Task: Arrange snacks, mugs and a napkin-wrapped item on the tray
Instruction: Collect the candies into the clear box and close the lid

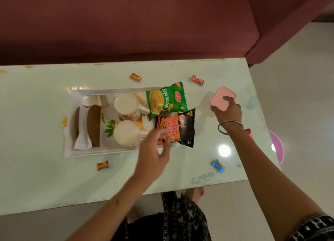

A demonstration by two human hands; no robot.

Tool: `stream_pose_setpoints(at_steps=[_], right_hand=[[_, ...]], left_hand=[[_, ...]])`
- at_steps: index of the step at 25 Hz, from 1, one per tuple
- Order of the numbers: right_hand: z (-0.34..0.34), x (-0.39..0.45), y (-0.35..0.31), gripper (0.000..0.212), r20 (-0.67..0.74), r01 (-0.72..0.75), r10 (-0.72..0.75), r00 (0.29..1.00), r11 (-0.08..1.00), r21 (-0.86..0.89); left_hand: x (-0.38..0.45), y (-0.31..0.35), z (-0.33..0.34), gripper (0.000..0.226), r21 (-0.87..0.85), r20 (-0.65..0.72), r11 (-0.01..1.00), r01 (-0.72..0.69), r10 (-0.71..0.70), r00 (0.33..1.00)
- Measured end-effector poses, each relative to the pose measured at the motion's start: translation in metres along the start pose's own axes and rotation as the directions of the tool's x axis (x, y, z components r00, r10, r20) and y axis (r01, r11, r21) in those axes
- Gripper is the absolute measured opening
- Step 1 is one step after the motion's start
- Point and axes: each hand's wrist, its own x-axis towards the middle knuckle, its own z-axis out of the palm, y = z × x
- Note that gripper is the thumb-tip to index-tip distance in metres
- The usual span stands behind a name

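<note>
A white rectangular tray [115, 152] lies on the table. In it are two white mugs [126, 105] [126, 133], a brown item wrapped in a white napkin [94, 125] at its left end, a green Soya Sticks packet [167, 99] and a black-orange Bingo packet [178, 127] at its right end. My left hand [153, 154] hovers over the tray's front right corner, fingers apart and blurred, just touching the Bingo packet's lower edge. My right hand [228, 108] grips a small pink square box [222, 98] on the table to the right of the tray.
Wrapped candies lie loose on the pale table: red ones [135, 77] [197, 80] behind the tray, one [103, 165] in front, a blue one [218, 165] at the front right. A maroon sofa [126, 24] stands behind. A pink plate [278, 145] pokes past the right edge.
</note>
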Motion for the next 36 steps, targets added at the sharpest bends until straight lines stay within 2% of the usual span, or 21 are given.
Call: stream_pose_setpoints(at_steps=[3, 6, 10, 14, 15, 18, 22, 25, 28, 30, 32, 34, 36], right_hand=[[0.007, 0.014, 0.010, 0.066, 0.085, 0.041, -0.035, 0.996, 0.996, -0.075], [0.011, 0.027, 0.018, 0.067, 0.140, 0.085, -0.065, 0.988, 0.986, -0.144], [0.016, 0.043, 0.023, 0.068, 0.201, 0.140, -0.091, 0.975, 0.960, -0.241], [0.017, 0.061, 0.024, 0.045, 0.178, 0.089, -0.049, 0.983, 0.970, -0.225], [0.018, 0.064, 0.025, 0.045, 0.159, 0.078, -0.040, 0.987, 0.968, -0.241], [0.021, 0.070, 0.026, 0.058, 0.112, 0.053, -0.022, 0.994, 0.958, -0.283], [0.021, 0.070, 0.022, 0.074, 0.077, -0.020, 0.037, 0.996, 0.976, -0.217], [0.017, 0.064, 0.031, 0.078, 0.107, -0.022, 0.048, 0.993, 0.974, -0.225], [0.007, 0.053, 0.038, 0.080, 0.198, -0.016, 0.052, 0.979, 0.984, -0.180], [-0.004, 0.043, 0.040, 0.082, 0.332, -0.163, 0.150, 0.931, 0.987, 0.011], [-0.014, 0.029, 0.044, 0.084, 0.512, -0.330, 0.208, 0.833, 0.931, 0.158], [-0.019, 0.014, 0.053, 0.083, 0.647, -0.416, 0.196, 0.737, 0.886, 0.206], [-0.020, 0.002, 0.060, 0.080, 0.701, -0.412, 0.162, 0.694, 0.888, 0.203]], left_hand=[[-0.026, 0.010, 0.052, 0.031, -0.076, 0.164, 0.987, 0.140, -0.126, 0.978], [-0.033, 0.025, 0.103, 0.033, -0.094, 0.223, 0.960, 0.263, -0.237, 0.945], [-0.022, 0.043, 0.158, 0.030, -0.126, 0.167, 0.898, 0.421, -0.399, 0.902], [-0.006, 0.053, 0.191, 0.025, -0.201, 0.096, 0.837, 0.509, -0.500, 0.861], [-0.004, 0.053, 0.196, 0.024, -0.210, 0.082, 0.825, 0.524, -0.519, 0.851], [-0.003, 0.047, 0.203, 0.022, -0.217, 0.044, 0.797, 0.564, -0.569, 0.821], [-0.002, 0.038, 0.199, 0.022, -0.222, 0.013, 0.765, 0.605, -0.618, 0.786], [0.010, 0.031, 0.196, 0.019, -0.277, -0.017, 0.723, 0.633, -0.662, 0.749], [0.026, 0.026, 0.195, 0.015, -0.401, -0.004, 0.619, 0.675, -0.738, 0.675], [0.038, 0.023, 0.195, 0.020, -0.468, 0.054, 0.546, 0.695, -0.767, 0.639], [0.048, 0.019, 0.195, 0.038, -0.519, 0.118, 0.470, 0.714, -0.788, 0.604], [0.057, 0.017, 0.196, 0.049, -0.562, 0.169, 0.399, 0.725, -0.803, 0.572], [0.061, 0.017, 0.199, 0.056, -0.563, 0.186, 0.375, 0.737, -0.811, 0.554]])
